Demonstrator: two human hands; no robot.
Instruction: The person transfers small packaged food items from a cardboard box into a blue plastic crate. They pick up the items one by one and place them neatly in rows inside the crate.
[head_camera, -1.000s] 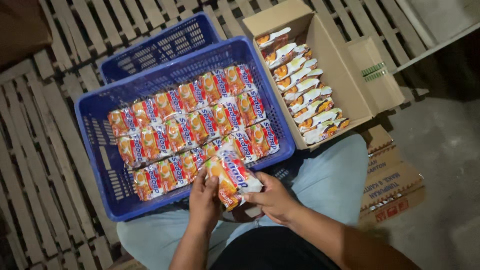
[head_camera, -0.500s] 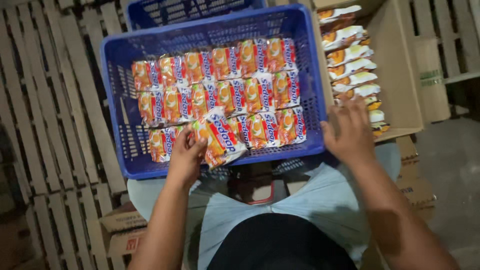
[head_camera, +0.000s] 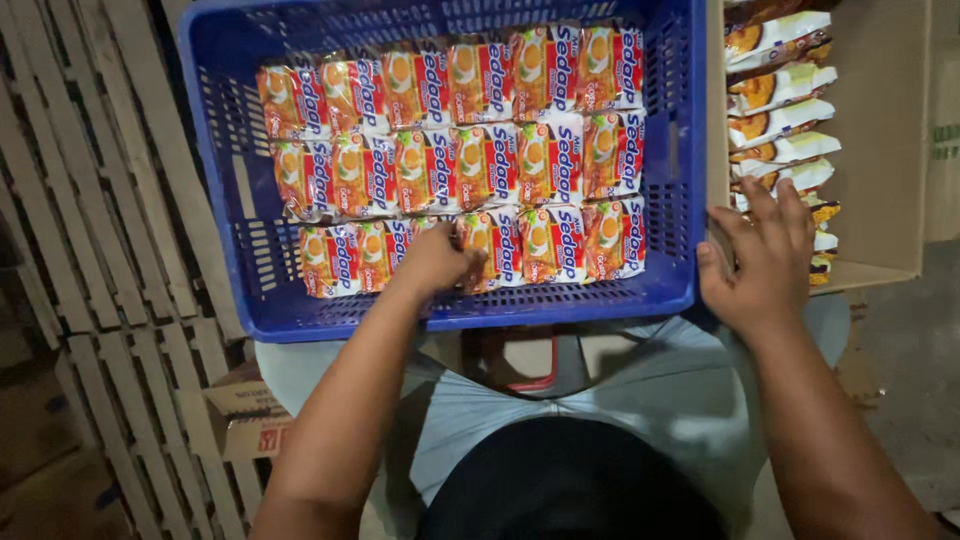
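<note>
A blue plastic crate (head_camera: 230, 180) holds three rows of orange, red and white noodle packets (head_camera: 545, 160) standing side by side. My left hand (head_camera: 435, 262) is inside the crate at the front row, fingers curled on a noodle packet that it presses in among the others; the hand hides most of that packet. My right hand (head_camera: 765, 255) lies with fingers spread on the near left corner of an open cardboard box (head_camera: 880, 150). Its fingertips touch the white and orange packets (head_camera: 775, 105) stacked in that box, and nothing is held in it.
The crate and box rest on a slatted wooden pallet (head_camera: 90, 200). A small cardboard box (head_camera: 245, 410) lies by my left knee. Grey concrete floor (head_camera: 910, 380) shows at the right. My lap in light blue trousers (head_camera: 640, 400) fills the foreground under the crate's near edge.
My left hand carried the packet from my lap into the crate's front row. My right hand let go of it and moved right onto the cardboard box. The view tilted closer to the crate.
</note>
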